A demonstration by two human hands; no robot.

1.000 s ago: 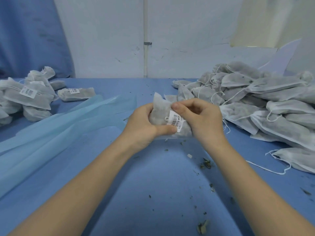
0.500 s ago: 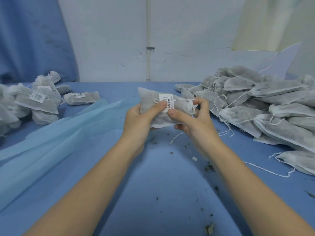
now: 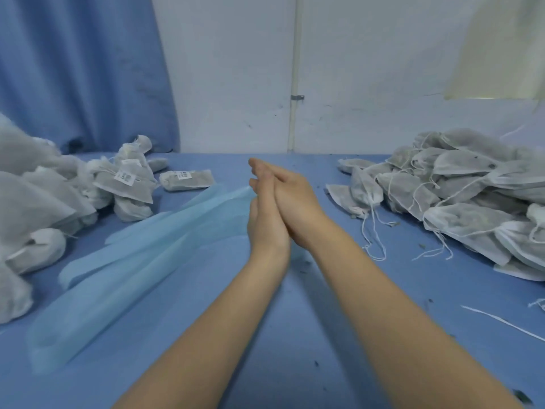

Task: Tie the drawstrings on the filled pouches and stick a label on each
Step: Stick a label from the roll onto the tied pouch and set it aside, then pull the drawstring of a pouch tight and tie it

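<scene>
My left hand (image 3: 267, 222) and my right hand (image 3: 298, 199) are pressed flat together, palm to palm, above the middle of the blue table (image 3: 295, 320). Their fingers are straight and point away from me, and neither holds anything. At the left lies a pile of grey filled pouches with white barcode labels (image 3: 126, 184), and one labelled pouch (image 3: 185, 180) lies apart beside it. On the right sits a large heap of grey pouches without labels (image 3: 460, 196), their white drawstrings (image 3: 374, 231) trailing loose onto the table.
Long light-blue translucent strips (image 3: 141, 249) lie across the table from the left front towards my hands. Small dark crumbs dot the cloth near the front. A blue curtain (image 3: 82, 69) and a white wall stand behind the table.
The labelled pouch that both hands held is no longer in them. My hands have come together flat, and the view has tilted up and left.
</scene>
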